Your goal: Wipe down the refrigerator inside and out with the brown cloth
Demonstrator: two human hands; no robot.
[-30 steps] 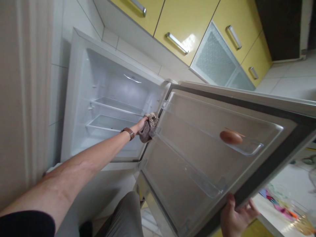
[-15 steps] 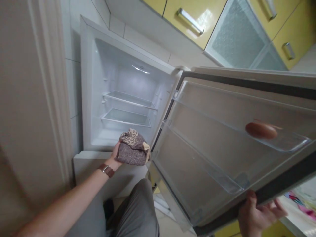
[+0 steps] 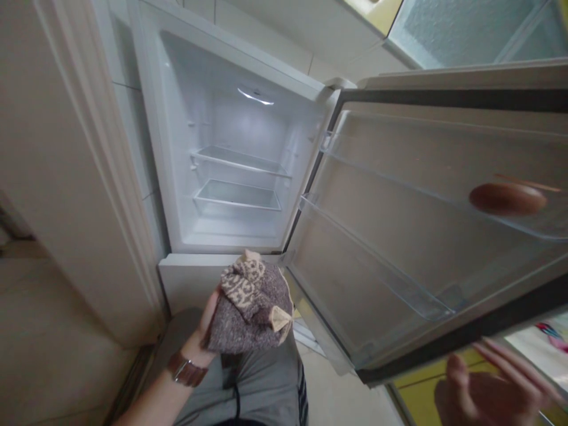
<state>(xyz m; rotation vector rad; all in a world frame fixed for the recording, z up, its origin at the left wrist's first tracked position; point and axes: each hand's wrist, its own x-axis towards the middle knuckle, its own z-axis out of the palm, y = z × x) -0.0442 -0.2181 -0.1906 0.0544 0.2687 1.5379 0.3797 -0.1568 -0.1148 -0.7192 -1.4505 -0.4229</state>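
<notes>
1. Seven o'clock: the left hand point(image 3: 205, 332), gripping a bunched grey-brown and cream cloth point(image 3: 257, 313), itself between six and seven.
2. Four o'clock: the right hand point(image 3: 497, 390), open, fingers loosely extended, beside the swung-out door point(image 3: 399, 201); contact unclear.
3. Eleven o'clock: the lit fridge point(image 3: 248, 131). Three o'clock: a brown egg point(image 3: 506, 199) in that door.

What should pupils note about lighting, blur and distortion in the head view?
Head view: lamp glows as a bright strip inside the fridge, the door's inner panel looking greyer; head view: right hand blurrier than the knitted cloth; head view: brown egg near the right edge looks stretched.
</notes>
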